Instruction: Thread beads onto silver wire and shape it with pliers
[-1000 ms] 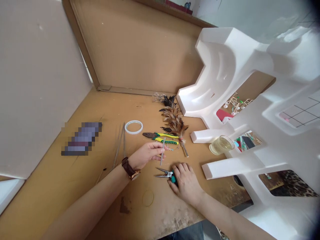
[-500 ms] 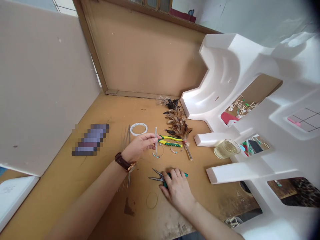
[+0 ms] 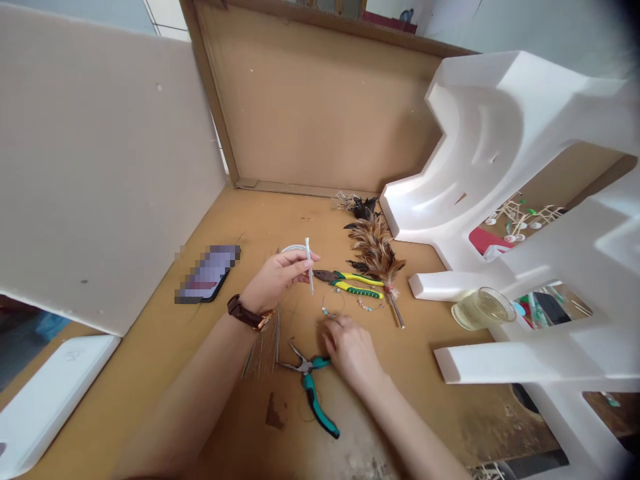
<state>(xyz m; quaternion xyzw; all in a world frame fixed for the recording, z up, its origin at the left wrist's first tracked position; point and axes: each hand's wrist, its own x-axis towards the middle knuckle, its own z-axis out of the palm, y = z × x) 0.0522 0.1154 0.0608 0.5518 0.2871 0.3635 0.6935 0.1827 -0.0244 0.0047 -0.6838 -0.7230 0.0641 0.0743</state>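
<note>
My left hand [image 3: 285,273], with a brown-strapped watch on the wrist, pinches a thin, upright bundle of silvery wire pieces [image 3: 308,250] between thumb and fingers. My right hand [image 3: 353,350] is low over the table with bent fingers and nothing visible in them; its fingertips are blurred. They lie just below a beaded wire ring [image 3: 327,313]; whether they touch it is unclear. Long-nose pliers [image 3: 314,397] with teal handles lie spread apart beside that hand. Yellow-green pliers [image 3: 357,291] and a second beaded ring [image 3: 370,305] lie beyond it.
A feather duster [image 3: 375,250], a glass of pale liquid [image 3: 483,310] and a white foam form [image 3: 480,363] stand or lie to the right. Loose wires [image 3: 265,350] are under my left forearm. A blurred phone [image 3: 210,273] lies left, near a foam panel [image 3: 100,167]. Cardboard [image 3: 325,120] rises behind.
My right hand has let go of the teal pliers and moved up toward the beaded ring. The pliers now lie spread wider. My left hand still holds the wire bundle; the view has shifted left.
</note>
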